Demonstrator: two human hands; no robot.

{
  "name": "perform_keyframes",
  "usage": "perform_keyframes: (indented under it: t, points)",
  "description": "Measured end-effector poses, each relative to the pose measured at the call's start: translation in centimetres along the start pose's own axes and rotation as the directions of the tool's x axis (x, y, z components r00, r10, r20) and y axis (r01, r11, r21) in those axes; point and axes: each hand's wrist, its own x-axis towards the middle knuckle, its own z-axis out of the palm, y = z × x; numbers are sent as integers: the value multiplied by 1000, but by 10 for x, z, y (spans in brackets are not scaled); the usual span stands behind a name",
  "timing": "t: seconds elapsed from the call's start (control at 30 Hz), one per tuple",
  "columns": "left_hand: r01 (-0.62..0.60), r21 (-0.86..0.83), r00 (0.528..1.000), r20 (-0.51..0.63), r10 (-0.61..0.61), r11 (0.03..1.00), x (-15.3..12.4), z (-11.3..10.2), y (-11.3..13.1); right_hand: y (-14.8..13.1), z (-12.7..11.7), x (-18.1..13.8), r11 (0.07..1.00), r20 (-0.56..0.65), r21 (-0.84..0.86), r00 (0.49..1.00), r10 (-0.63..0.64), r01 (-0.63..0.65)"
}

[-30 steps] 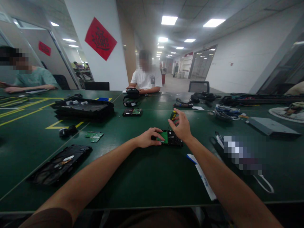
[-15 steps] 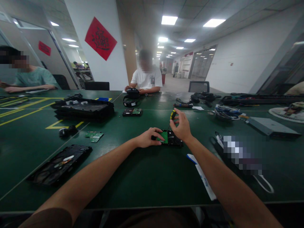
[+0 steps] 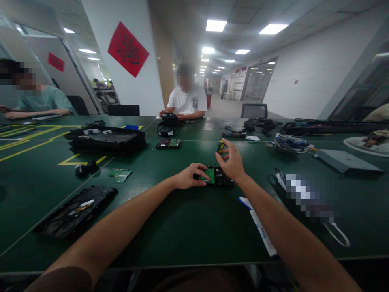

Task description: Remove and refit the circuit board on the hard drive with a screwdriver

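Observation:
A black hard drive [image 3: 224, 179] with a green circuit board [image 3: 210, 174] on its upper face lies flat on the table in front of me. My left hand [image 3: 194, 176] grips the drive's left end, fingers over the board and thumb along the near edge. Above the drive, my right hand [image 3: 231, 160] is closed around the handle of a yellow-and-black screwdriver [image 3: 220, 147]. The screwdriver stands nearly upright, its thin shaft pointing down to the board. Whether its tip sits in a screw is too small to tell.
On the green table [image 3: 182, 227] lie a loose circuit board [image 3: 120, 174], another hard drive [image 3: 169, 143], a black casing [image 3: 77, 211] and stacked black trays [image 3: 106, 140]. White-and-blue strips [image 3: 261, 231] lie near my right forearm. A grey metal box [image 3: 349, 160] and bundled cables [image 3: 290, 142] are at right. A person [image 3: 187, 99] sits opposite.
The screwdriver handle has turned slightly in my right fingers, and the fingers have shifted a little. My left hand and the hard drive stay where they were.

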Motion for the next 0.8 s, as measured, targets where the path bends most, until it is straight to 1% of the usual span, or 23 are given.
perform_keyframes:
  t: [0.2,0.4,0.57,0.8]
  points:
    - [-2,-3,1000,8,2,1000,0,-1,0,0,0,0,1000,14,24,1000,19,-19]
    - [9,-6,1000,1,-9,1000,-1,-1,1,0,0,0,1000,1,2,1000,12,-12]
    - [24,-11,1000,10,-24,1000,-1,-1,0,0,0,0,999,7,33,1000,14,-14]
    - [13,-9,1000,2,-13,1000,0,-1,1,1,0,-1,1000,-3,-13,1000,13,-13]
